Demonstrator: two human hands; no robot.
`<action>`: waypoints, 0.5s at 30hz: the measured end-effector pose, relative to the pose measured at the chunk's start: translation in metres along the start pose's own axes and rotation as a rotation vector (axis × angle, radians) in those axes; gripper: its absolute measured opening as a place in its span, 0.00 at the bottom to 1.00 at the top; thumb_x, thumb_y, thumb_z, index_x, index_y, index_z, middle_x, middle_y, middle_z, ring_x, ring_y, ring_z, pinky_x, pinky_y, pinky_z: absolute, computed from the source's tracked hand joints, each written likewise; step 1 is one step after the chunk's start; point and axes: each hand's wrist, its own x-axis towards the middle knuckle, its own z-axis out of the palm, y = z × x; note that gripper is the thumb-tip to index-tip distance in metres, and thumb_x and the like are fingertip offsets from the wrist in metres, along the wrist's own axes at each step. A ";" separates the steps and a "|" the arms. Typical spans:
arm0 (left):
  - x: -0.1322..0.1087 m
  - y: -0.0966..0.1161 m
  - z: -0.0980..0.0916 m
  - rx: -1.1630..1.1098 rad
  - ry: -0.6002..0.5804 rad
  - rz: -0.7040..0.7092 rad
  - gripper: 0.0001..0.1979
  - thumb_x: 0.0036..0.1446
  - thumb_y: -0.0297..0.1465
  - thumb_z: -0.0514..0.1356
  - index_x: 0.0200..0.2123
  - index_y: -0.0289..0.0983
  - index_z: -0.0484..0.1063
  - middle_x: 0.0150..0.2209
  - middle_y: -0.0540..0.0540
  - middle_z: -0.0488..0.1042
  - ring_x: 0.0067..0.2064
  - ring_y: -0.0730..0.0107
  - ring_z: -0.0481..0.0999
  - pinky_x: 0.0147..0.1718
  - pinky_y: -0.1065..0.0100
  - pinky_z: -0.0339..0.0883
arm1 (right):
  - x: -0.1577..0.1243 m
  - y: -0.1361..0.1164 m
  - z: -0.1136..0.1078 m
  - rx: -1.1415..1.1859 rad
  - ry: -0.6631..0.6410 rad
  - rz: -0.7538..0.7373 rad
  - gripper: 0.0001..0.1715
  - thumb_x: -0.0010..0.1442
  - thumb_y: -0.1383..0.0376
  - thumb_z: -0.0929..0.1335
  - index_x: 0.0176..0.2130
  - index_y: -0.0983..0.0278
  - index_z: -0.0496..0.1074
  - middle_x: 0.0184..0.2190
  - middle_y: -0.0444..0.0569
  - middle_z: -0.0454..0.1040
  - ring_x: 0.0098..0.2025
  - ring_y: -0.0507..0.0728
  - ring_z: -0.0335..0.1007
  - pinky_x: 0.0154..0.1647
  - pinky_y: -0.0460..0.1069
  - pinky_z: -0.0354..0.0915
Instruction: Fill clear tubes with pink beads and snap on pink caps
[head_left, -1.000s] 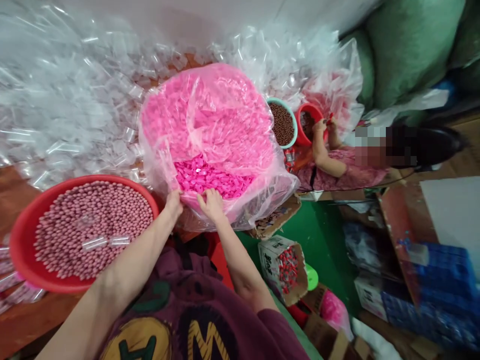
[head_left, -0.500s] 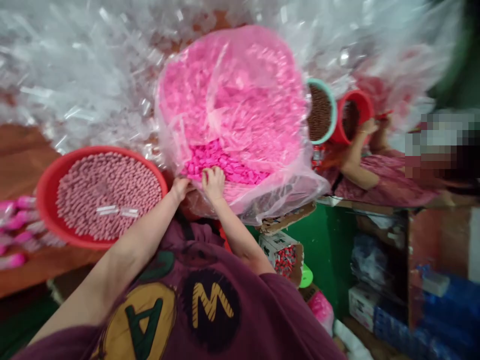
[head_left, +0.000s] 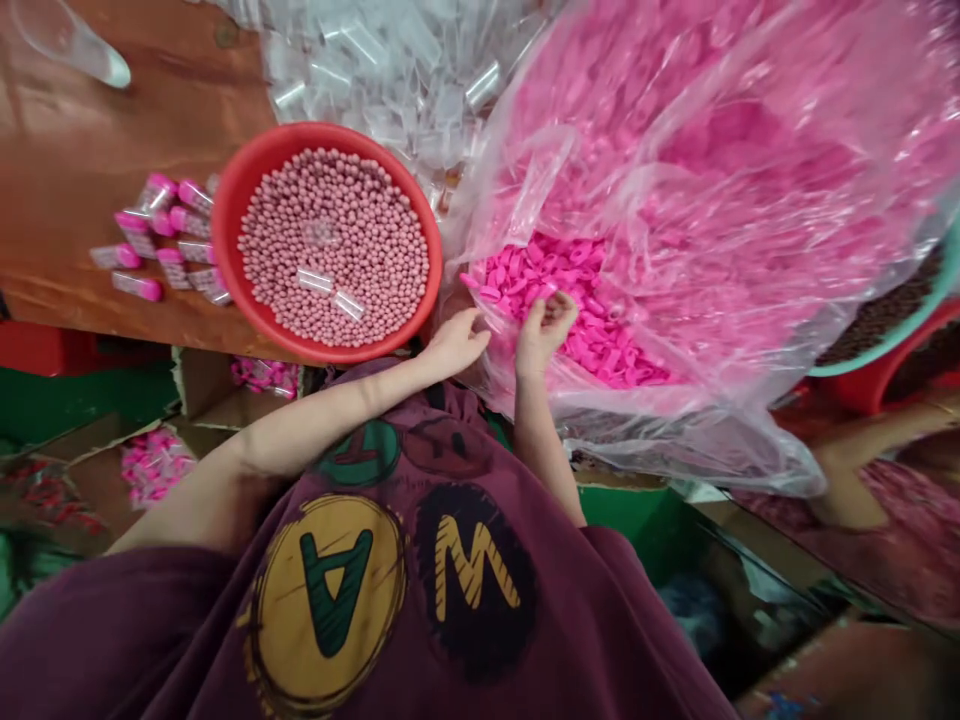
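Observation:
A large clear plastic bag (head_left: 712, 200) full of small pink pieces takes up the right of the table. Loose pink pieces (head_left: 577, 300) show at its opening. My right hand (head_left: 549, 325) is at these pieces with its fingers curled together; what it holds is too small to make out. At the bag's near left edge is my left hand (head_left: 459, 345), its fingers bent towards the plastic, and whether it grips anything is unclear. Left of it a red basin (head_left: 232, 220) holds pinkish beads (head_left: 337, 240) with two clear tubes (head_left: 349, 305) lying on them.
Several bead-filled tubes with pink caps (head_left: 172, 220) lie left of the basin. Clear empty tubes (head_left: 420, 70) are heaped behind it. Boxes (head_left: 217, 390) stand below the table edge. At the right are a teal-rimmed tub (head_left: 885, 330) and another person's arm (head_left: 862, 460).
The view has swung left, so the basin and bag appear further right. My hands have moved apart slightly, and my right hand's fingers have curled over the loose pieces.

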 end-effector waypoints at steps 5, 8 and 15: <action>-0.040 -0.002 -0.078 -0.051 0.004 0.036 0.12 0.73 0.28 0.65 0.55 0.37 0.84 0.48 0.43 0.90 0.43 0.66 0.87 0.49 0.64 0.83 | -0.001 -0.007 -0.011 0.309 -0.030 -0.049 0.25 0.74 0.44 0.73 0.59 0.54 0.69 0.45 0.49 0.74 0.46 0.61 0.78 0.58 0.63 0.82; -0.053 -0.013 -0.123 -0.074 0.115 0.045 0.08 0.72 0.29 0.66 0.51 0.38 0.84 0.40 0.48 0.86 0.37 0.69 0.83 0.42 0.68 0.78 | -0.027 -0.022 -0.008 0.406 -0.129 0.025 0.31 0.68 0.41 0.75 0.60 0.53 0.68 0.40 0.43 0.75 0.34 0.57 0.75 0.42 0.56 0.79; -0.076 -0.020 -0.202 -0.208 0.415 -0.094 0.08 0.70 0.24 0.65 0.46 0.39 0.83 0.42 0.48 0.85 0.32 0.71 0.76 0.39 0.69 0.72 | -0.082 -0.024 0.027 0.108 -0.315 -0.119 0.23 0.78 0.41 0.68 0.55 0.55 0.70 0.36 0.42 0.73 0.31 0.56 0.71 0.35 0.52 0.75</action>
